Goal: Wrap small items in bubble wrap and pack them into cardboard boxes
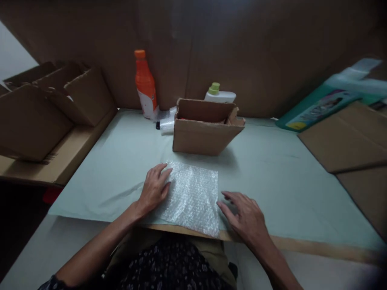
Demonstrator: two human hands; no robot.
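Observation:
A sheet of bubble wrap [192,197] lies flat at the front edge of the table, its lower corner poking slightly past the edge. My left hand [155,185] rests at the sheet's left side, fingers apart and touching or just above it. To the right of the sheet is my right hand [243,213], fingers parted and curved toward it, holding nothing. Beyond the sheet stands an open cardboard box [196,138], with something reddish just visible inside. Left of that box lies a small bubble-wrapped item [167,125] with a black end.
An orange bottle [144,82] and a white bottle with a green cap [220,96] stand at the back. Cardboard boxes [33,117] sit on the left. On the right, a large green bottle [320,104] leans behind brown cardboard [347,141]. Pale cloth [281,181] covers the table.

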